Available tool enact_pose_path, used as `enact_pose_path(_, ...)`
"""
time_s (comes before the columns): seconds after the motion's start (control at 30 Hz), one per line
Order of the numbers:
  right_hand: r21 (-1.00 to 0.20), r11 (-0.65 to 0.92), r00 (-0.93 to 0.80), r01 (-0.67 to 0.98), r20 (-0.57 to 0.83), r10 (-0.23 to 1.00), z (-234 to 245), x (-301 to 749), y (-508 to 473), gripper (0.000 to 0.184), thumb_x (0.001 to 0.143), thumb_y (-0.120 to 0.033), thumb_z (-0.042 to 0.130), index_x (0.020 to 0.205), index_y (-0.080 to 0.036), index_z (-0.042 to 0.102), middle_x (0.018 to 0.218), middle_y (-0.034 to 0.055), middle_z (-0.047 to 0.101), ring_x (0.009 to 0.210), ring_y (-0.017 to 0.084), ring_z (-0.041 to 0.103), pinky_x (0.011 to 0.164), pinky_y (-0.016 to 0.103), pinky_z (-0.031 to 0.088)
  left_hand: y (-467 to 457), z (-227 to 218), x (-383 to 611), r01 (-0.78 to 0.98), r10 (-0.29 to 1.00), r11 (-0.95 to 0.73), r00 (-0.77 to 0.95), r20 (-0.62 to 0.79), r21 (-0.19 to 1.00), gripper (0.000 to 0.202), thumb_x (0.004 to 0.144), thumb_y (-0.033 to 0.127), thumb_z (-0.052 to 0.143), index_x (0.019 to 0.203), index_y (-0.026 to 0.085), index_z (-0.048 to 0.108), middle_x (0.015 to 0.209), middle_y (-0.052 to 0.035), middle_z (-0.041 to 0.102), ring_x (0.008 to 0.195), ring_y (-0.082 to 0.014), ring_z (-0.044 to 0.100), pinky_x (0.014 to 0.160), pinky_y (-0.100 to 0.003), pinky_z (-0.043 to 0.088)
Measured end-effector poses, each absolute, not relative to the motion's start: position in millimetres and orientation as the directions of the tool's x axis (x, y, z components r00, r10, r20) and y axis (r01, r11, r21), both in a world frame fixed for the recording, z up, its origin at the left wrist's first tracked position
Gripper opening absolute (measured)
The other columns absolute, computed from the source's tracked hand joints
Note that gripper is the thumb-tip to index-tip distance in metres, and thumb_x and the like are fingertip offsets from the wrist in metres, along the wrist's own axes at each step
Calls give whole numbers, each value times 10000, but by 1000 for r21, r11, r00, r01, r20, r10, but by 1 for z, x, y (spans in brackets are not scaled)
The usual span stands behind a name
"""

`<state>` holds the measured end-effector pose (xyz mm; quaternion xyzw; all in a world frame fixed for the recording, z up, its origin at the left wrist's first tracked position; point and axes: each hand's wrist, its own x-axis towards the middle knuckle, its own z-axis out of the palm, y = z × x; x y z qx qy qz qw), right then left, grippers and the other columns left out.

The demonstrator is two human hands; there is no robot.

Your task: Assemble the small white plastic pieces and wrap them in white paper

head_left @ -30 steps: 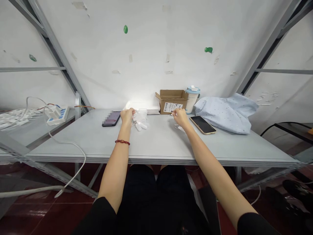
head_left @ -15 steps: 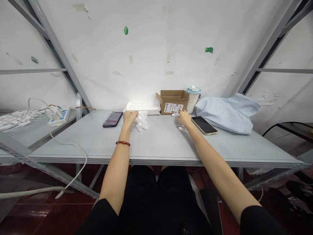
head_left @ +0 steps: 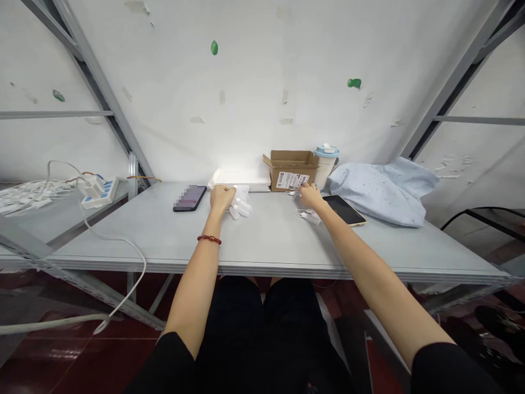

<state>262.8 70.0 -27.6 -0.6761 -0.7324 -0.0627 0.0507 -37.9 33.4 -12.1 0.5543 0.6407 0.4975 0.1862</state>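
My left hand (head_left: 221, 196) is closed in a fist at the far middle of the grey table (head_left: 266, 241), against a clear plastic bag of small white parts (head_left: 240, 205). A red bead bracelet (head_left: 209, 238) sits on that wrist. My right hand (head_left: 309, 195) is closed in a pinch just in front of an open cardboard box (head_left: 290, 169) with a printed label; what it pinches is too small to name. A small white part (head_left: 308, 215) lies on the table just under that hand.
A dark phone (head_left: 189, 197) lies left of my left hand, a second phone (head_left: 345, 209) right of my right hand. A white cup with a blue lid (head_left: 325, 163), a pale blue cloth (head_left: 381, 189) and flat white trays (head_left: 238, 179) line the wall. A power strip (head_left: 98, 191) and cables sit far left.
My right hand has moved a little farther away and right, toward the cardboard box. My left hand stays at the bag, which now lies lower on the table.
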Motion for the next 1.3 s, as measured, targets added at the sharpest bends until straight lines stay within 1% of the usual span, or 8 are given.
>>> enact_pose_path(0.17, 10, 89, -90, 996, 132, 987, -29, 269, 76, 479, 841, -57, 477, 1309, -108, 566, 1317, 221, 503, 1211, 327, 481, 965, 396, 397, 33, -12, -33, 650, 857, -75, -347, 382, 757, 147, 681, 253, 546, 541, 209, 565, 653, -66, 640, 801, -253, 608, 736, -316, 416)
enact_pose_path(0.37, -126, 92, -72, 988, 151, 986, -32, 282, 84, 453, 783, 3, 510, 1224, -44, 603, 1183, 193, 627, 1076, 236, 592, 900, 261, 419, 35, -12, -22, 665, 804, -154, -346, 484, 731, 115, 746, 205, 515, 667, 198, 599, 796, -94, 696, 823, -239, 620, 791, -318, 434)
enact_pose_path(0.53, -143, 81, -61, 986, 138, 989, -35, 289, 83, 320, 778, -8, 524, 1042, -82, 690, 1066, 155, 694, 974, 209, 628, 829, 248, 429, 34, -14, -11, 666, 773, -256, -295, 562, 701, 138, 792, 203, 487, 760, 187, 620, 817, -87, 688, 834, -232, 609, 821, -333, 437)
enact_pose_path(0.7, -168, 88, -58, 982, 172, 983, -29, 277, 74, 266, 794, -94, 575, 1035, -123, 685, 1062, 157, 696, 969, 227, 629, 781, 268, 426, 29, -16, 0, 701, 757, -344, -187, 626, 624, 131, 812, 197, 489, 771, 196, 614, 797, -74, 671, 884, -238, 584, 851, -344, 422)
enact_pose_path(0.83, -352, 167, -58, 921, 300, 952, -24, 252, 62, 328, 770, -60, 531, 1048, -151, 677, 1068, 116, 706, 1016, 231, 620, 827, 291, 437, 26, -17, 6, 709, 766, -394, -100, 636, 585, 127, 809, 185, 494, 756, 200, 607, 791, -68, 668, 881, -238, 574, 849, -349, 416)
enact_pose_path(0.93, -550, 293, -106, 782, 345, 933, -24, 233, 51, 205, 789, -147, 553, 941, -152, 691, 957, 75, 719, 892, 199, 629, 822, 302, 456, 25, -19, 9, 701, 771, -422, -56, 634, 575, 135, 804, 180, 496, 734, 202, 609, 779, -65, 666, 873, -235, 573, 852, -348, 415)
enact_pose_path(1.1, -617, 464, -207, 636, 443, 872, -27, 218, 33, 174, 769, -140, 546, 888, -159, 672, 922, 49, 711, 866, 173, 615, 856, 306, 443, 26, -20, 11, 692, 785, -443, -7, 619, 570, 149, 788, 179, 507, 744, 186, 649, 779, -69, 679, 838, -227, 595, 853, -344, 426)
enact_pose_path(1.3, -699, 455, -152, 551, 452, 879, -25, 216, 24, 161, 785, -203, 553, 895, -156, 661, 924, 62, 706, 871, 173, 620, 838, 314, 454, 27, -22, 15, 622, 819, -478, 60, 570, 621, 204, 801, 215, 520, 837, 173, 717, 850, -70, 722, 827, -210, 635, 873, -327, 448)
